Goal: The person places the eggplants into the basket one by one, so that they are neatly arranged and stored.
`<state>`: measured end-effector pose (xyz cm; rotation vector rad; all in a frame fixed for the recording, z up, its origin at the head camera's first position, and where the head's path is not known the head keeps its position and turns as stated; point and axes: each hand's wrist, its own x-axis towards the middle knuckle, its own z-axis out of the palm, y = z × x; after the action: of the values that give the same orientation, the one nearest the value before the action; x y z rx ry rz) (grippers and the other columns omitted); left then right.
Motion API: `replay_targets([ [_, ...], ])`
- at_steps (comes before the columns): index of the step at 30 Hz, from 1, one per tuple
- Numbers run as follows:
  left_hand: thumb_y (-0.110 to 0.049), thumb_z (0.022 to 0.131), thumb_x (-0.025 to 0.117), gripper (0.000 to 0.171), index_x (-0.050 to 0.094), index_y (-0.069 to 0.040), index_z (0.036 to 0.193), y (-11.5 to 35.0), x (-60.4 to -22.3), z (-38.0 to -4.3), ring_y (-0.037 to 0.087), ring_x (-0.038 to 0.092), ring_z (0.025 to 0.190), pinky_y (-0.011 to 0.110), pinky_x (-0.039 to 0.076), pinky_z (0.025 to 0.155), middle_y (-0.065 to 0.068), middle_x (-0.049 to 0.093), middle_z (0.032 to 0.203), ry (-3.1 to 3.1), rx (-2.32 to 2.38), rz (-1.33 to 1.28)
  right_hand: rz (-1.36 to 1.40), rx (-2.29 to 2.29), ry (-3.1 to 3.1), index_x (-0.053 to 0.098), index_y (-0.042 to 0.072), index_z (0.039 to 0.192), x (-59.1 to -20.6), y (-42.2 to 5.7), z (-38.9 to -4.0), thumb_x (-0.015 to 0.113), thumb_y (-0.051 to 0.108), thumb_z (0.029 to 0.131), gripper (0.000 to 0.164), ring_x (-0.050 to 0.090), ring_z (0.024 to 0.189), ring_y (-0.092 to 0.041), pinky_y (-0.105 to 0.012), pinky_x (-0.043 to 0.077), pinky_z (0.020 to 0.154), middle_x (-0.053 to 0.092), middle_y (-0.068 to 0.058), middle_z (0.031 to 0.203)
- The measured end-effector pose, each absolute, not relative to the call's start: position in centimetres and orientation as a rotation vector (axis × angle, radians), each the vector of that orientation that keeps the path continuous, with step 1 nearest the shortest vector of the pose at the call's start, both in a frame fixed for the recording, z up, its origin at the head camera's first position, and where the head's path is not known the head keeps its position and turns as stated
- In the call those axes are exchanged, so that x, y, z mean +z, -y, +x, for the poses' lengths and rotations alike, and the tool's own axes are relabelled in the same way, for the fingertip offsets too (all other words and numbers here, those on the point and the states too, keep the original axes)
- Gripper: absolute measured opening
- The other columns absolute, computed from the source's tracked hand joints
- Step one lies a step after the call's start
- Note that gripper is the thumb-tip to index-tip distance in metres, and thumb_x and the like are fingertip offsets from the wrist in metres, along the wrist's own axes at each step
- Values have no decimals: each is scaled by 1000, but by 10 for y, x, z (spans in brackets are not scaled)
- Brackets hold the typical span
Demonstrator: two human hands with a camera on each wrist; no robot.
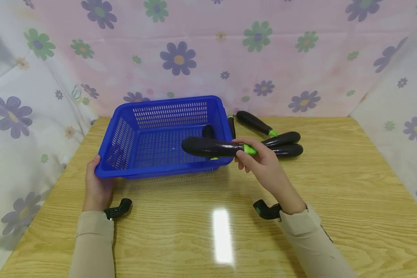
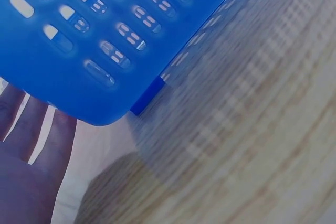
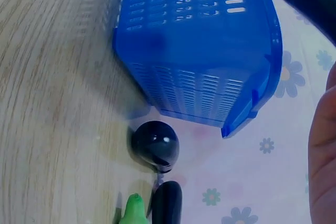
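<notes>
In the head view my right hand (image 1: 258, 162) pinches a dark purple eggplant (image 1: 208, 147) near its green stem end. The eggplant lies level above the right front rim of a blue plastic basket (image 1: 160, 170), its blunt end pointing left. Inside the basket, partly hidden beneath it, is another eggplant (image 1: 207, 131). My left hand (image 1: 96, 187) holds the basket's front left corner, thumb at the rim. The left wrist view has the fingers (image 2: 55, 140) against the slotted blue wall (image 2: 105, 98). At the right wrist view's edge shows part of the held eggplant (image 3: 310, 1).
Right of the basket several eggplants lie on the wooden table (image 1: 333, 185): one behind (image 1: 251, 121), a pair (image 1: 286, 150) partly behind my right hand, and one against the basket side (image 1: 231, 126). A flowered cloth (image 1: 208, 50) hangs at the back and sides.
</notes>
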<state>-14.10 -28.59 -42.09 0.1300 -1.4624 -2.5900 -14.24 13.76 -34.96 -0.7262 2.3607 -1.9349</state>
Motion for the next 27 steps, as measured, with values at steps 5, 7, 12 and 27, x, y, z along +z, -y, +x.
replay_targets([
  [5,-37,87,46,49,44,-14,131,287,-421,-141,15,44,111,28,17,96,2,54,123,1452,-2600,122,-766,-1935,-2368,46,17,127,-352,-137,-146,44,15,94,33,53,67,-22,-30,44,54,56,-14,83],
  [7,-36,87,47,48,44,-14,130,288,-422,-141,15,46,110,28,17,96,2,55,122,1425,-2619,100,-779,-1934,-2366,44,16,128,-353,-138,-147,42,13,95,34,53,68,-22,-29,44,54,56,-14,81],
  [12,-34,88,46,47,42,-15,131,289,-422,-141,15,46,111,29,16,97,2,54,122,1425,-2642,77,-801,-1974,-2399,45,9,127,-347,-137,-144,40,9,94,33,54,69,-22,-28,44,54,58,-14,83],
  [27,-24,92,40,48,31,-10,136,304,-425,-134,18,53,102,33,27,93,7,54,121,1457,-2719,-178,-642,-1956,-2496,48,5,123,-335,-132,-137,48,16,92,33,55,70,-21,-31,45,55,61,-12,85],
])
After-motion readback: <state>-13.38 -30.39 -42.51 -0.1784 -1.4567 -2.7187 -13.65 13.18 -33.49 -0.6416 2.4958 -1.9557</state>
